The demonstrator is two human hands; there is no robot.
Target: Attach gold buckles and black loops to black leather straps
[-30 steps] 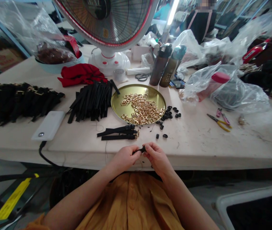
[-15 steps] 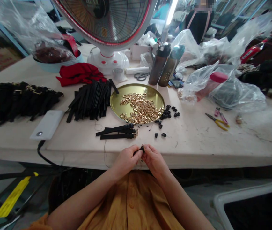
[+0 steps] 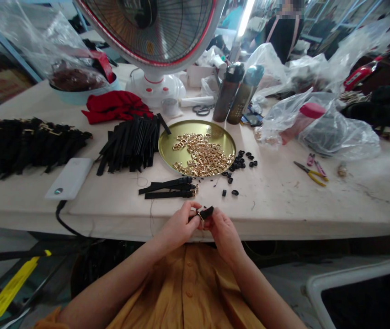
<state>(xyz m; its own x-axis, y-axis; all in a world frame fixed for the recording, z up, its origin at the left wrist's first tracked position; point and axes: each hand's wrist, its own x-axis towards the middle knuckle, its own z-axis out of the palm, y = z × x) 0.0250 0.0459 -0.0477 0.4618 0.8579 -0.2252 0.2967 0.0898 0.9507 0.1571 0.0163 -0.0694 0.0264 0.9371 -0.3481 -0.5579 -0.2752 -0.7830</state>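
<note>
Between my hands, at the table's front edge, is a black strap (image 3: 207, 212) with a gold buckle on it. My left hand (image 3: 183, 224) is closed around the strap's left part. The fingers of my right hand (image 3: 222, 228) pinch it near its right end. Just beyond lie several black straps with gold buckles (image 3: 169, 187). Behind them, a gold tray (image 3: 220, 131) holds a heap of small gold buckles (image 3: 205, 155). Small black loops (image 3: 239, 162) are scattered to the tray's right.
Left of the tray lie plain black straps (image 3: 131, 141) and a pile of buckled straps (image 3: 26, 146). A white power bank (image 3: 69, 178) with a cable sits front left. Behind stand a fan (image 3: 155, 87) and two bottles (image 3: 229, 91). Yellow-handled pliers (image 3: 309, 173) lie to the right.
The strap has turned up between my hands, so its gold buckle and black end now show. My left fingers have lifted slightly and my right hand has shifted a little right.
</note>
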